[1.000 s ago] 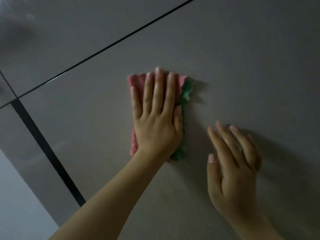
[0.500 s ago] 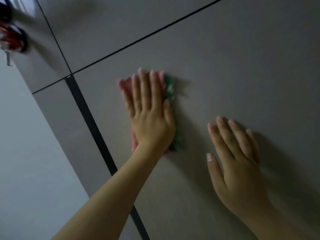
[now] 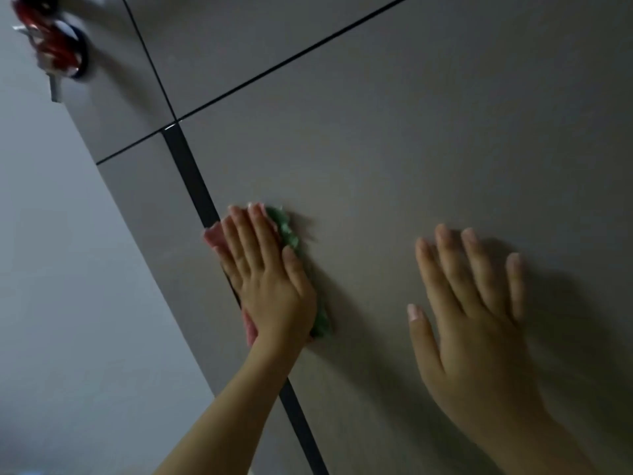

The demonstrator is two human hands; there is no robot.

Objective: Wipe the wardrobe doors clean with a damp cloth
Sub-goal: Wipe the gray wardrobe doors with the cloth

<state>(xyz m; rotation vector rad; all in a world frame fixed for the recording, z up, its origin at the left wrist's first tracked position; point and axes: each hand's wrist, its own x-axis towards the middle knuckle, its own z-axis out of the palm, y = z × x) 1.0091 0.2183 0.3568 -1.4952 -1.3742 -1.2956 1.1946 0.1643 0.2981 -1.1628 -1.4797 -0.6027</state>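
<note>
Left hand [image 3: 270, 282] flat on the cloth [image 3: 291, 234], fingers straight and together, pressing it against the wardrobe door [image 3: 394, 173]. Cloth is pink and green, sits at the door's left edge, overlapping the dark vertical strip [image 3: 191, 180]. Right hand [image 3: 476, 323] flat on the same door, fingers spread, holding nothing, well apart from the cloth. Both forearms reach up from below.

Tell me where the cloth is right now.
In the head view, left of centre: the pink and green cloth lies flat under the left hand on the wardrobe door, overlapping the dark vertical strip.
</note>
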